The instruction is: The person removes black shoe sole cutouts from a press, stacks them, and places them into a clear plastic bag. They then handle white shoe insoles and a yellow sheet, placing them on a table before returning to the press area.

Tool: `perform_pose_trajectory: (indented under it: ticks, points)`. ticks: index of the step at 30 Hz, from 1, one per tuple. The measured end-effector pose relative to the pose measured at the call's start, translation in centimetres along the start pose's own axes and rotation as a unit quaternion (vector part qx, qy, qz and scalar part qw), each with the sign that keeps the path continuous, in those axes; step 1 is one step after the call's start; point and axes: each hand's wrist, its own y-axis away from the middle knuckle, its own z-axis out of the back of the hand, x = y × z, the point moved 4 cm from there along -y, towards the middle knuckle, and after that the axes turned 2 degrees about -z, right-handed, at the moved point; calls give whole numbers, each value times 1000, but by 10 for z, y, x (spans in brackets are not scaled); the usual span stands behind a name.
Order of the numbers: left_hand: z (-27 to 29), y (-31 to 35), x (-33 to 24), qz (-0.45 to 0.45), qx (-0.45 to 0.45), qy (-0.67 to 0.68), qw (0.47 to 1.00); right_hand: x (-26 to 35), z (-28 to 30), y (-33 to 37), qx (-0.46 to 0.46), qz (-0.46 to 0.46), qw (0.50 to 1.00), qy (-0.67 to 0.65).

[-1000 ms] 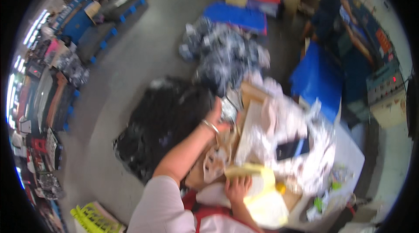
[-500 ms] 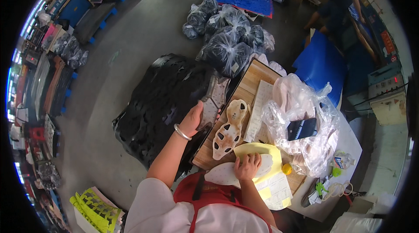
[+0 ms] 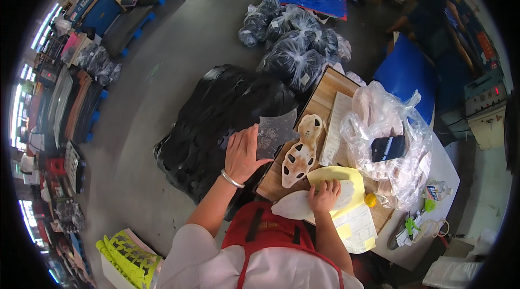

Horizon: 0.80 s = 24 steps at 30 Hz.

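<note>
Counted on the wood-topped surface (image 3: 337,83): one white, dotted sole-shaped template (image 3: 292,206) at the near edge, partly over one yellow sheet (image 3: 346,177); one beige sole-shaped piece (image 3: 299,160) with dark openings, just left of one long pale strip (image 3: 335,126); one clear plastic bag (image 3: 372,106) of pinkish pieces to the right, with one smartphone (image 3: 388,148) on top; and one small orange ball-like item (image 3: 370,200). Farther right, one clear bottle (image 3: 440,190). Left of the surface, one heap of black cut sheets (image 3: 216,110) with one grey speckled piece (image 3: 279,133) at the right side; beyond, at least five clear bags of dark contents (image 3: 298,64). Left hand (image 3: 242,154) wide open above the heap, thumb spread, apparently empty; cannot tell whether touching. Right hand (image 3: 324,196) on the template, fingers slightly bent; cannot tell whether gripping or only resting.
</note>
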Motion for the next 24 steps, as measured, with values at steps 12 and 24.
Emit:
perform_pose_trajectory:
  ticks: [12,24]
  points:
    - [6,41,11,-13,-18,-6,1000,-3,-3,3,-2,0,1000,-3]
    - [70,122,-26,-39,-72,-38,996,-31,52,33,-55,-67,954,-288]
